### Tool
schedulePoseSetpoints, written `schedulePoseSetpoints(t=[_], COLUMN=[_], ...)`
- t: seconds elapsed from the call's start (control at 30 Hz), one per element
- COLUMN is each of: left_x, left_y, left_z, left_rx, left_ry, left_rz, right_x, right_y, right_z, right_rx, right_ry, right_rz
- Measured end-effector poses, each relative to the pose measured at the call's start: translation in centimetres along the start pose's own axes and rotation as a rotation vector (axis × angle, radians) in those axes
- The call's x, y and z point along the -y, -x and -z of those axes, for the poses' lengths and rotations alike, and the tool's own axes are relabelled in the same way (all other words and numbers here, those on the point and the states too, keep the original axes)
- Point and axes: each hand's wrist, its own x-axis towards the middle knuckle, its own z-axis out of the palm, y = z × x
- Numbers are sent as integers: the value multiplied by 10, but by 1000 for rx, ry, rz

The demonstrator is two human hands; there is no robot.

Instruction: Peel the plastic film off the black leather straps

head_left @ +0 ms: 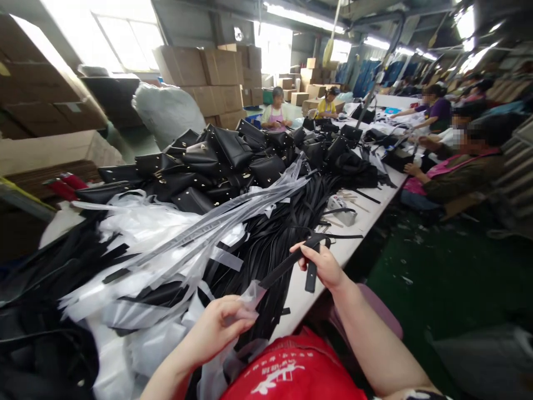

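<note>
My right hand (320,264) is closed on a black strap (282,270), pinching it between thumb and fingers; one end with small metal dots hangs below the hand. Toward my left hand, the strap's other end runs into a clear plastic sleeve (253,294). My left hand (222,325) pinches that sleeve near the front of the table. A thick bundle of black straps (266,247) lies just beyond both hands. Long translucent plastic sleeves (208,219) are strewn across it, and a white heap of plastic film (137,222) spreads to the left.
Black bags (233,150) are piled at the back of the table. The white table edge (345,244) runs away to the right, with a small plastic-wrapped bundle (343,214) near it. Several people sit along the table. Cardboard boxes (200,72) are stacked behind.
</note>
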Motion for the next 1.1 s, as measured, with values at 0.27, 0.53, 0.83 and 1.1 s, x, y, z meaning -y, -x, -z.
schedulePoseSetpoints(t=[0.27,0.53,0.83,1.1], left_x=[10,4,-5,-20], left_y=[-13,-25,-32,-49], left_z=[-10,-27,-13,-25], left_rx=[5,-121,-172,-40], left_ry=[186,457,215,-111], left_rz=[57,253,-83,-252], right_x=[-9,-44,-41,-56], right_y=[-3,0,5,14], right_z=[-13,-50,-46,-63], right_rx=[133,140,164,39], right_ry=[71,-93,-792,-813], right_rz=[-100,-404,-900,-804])
